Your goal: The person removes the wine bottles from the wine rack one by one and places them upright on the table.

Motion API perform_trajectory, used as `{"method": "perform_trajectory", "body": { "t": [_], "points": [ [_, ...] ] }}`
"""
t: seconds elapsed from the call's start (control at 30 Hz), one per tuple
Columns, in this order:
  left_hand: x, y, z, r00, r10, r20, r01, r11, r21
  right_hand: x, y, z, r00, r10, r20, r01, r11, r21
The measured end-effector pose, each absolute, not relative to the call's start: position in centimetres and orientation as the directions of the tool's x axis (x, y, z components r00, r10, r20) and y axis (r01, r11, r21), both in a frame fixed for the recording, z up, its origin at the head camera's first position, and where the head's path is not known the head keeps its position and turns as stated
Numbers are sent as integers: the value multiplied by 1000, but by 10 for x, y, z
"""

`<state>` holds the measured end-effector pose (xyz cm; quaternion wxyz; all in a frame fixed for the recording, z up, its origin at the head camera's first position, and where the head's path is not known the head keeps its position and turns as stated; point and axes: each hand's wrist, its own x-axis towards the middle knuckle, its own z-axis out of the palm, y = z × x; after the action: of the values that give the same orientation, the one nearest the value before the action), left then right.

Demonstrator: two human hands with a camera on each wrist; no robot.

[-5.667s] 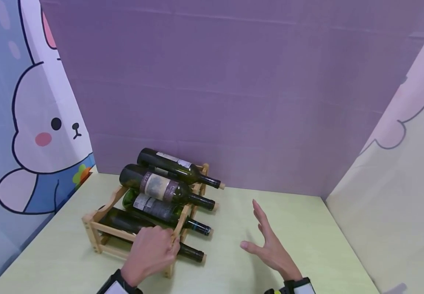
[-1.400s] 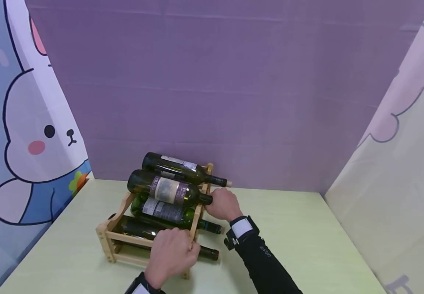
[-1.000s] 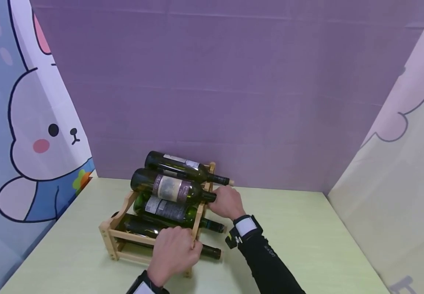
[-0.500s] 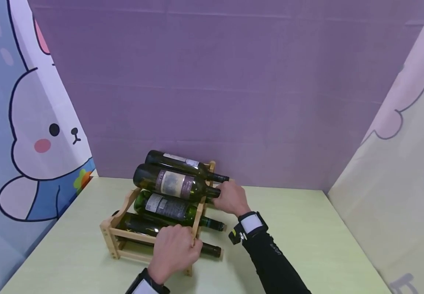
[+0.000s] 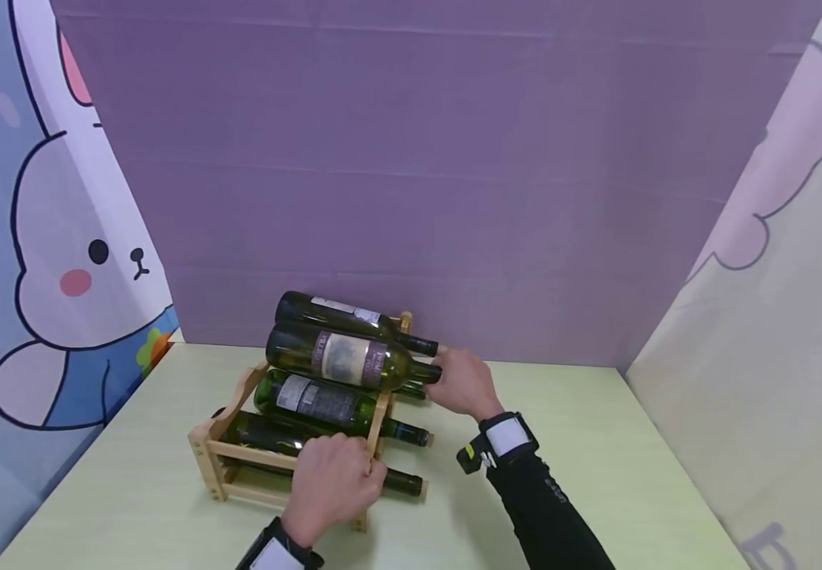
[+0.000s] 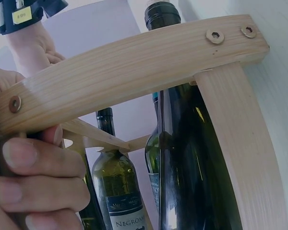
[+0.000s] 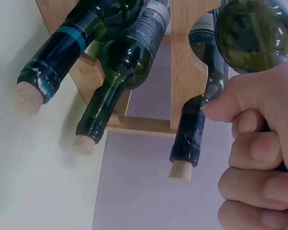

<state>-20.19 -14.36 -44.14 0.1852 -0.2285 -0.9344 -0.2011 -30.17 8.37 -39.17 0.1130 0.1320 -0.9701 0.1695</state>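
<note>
A few seconds ago the right hand [image 5: 462, 385] was spread out and away from the rack, but now its fingers [image 7: 252, 187] are curled tight round the neck of the bottle with the purple-edged label [image 5: 347, 360]. That bottle has moved to the right and up a bit, over the top of the wooden rack [image 5: 254, 458] on the tabletop [image 5: 561, 475]. The left hand [image 5: 335, 480] has its fingers bent round the rack's near side, same as before.
</note>
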Motion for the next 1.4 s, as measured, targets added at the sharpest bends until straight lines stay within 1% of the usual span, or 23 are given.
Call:
{"method": "perform_trajectory", "body": {
  "t": [0.27,0.37,0.63,0.83,0.93,1.23,1.4],
  "points": [
    [-202,-144,-442,-833,359,422,505,804,314,-293,98,-391,-956,-179,231,-257,892,-372],
    [-203,-145,-443,-832,362,421,505,808,304,-291,102,-391,-961,-162,226,-240,894,-378],
    [-206,-145,-445,-809,356,467,509,822,256,-285,114,-385,-968,-132,213,-208,897,-391],
    [-206,-146,-443,-791,351,501,516,824,236,-279,121,-383,-963,-143,229,-224,897,-381],
    [-206,-147,-442,-800,339,494,505,826,251,-278,124,-383,-963,-149,225,-229,893,-388],
    [-211,-151,-444,-856,325,403,460,833,306,-269,134,-386,-971,-120,209,-198,891,-408],
    [-210,-153,-443,-873,301,384,429,849,310,-265,139,-387,-975,-104,195,-179,889,-421]
  ]
}}
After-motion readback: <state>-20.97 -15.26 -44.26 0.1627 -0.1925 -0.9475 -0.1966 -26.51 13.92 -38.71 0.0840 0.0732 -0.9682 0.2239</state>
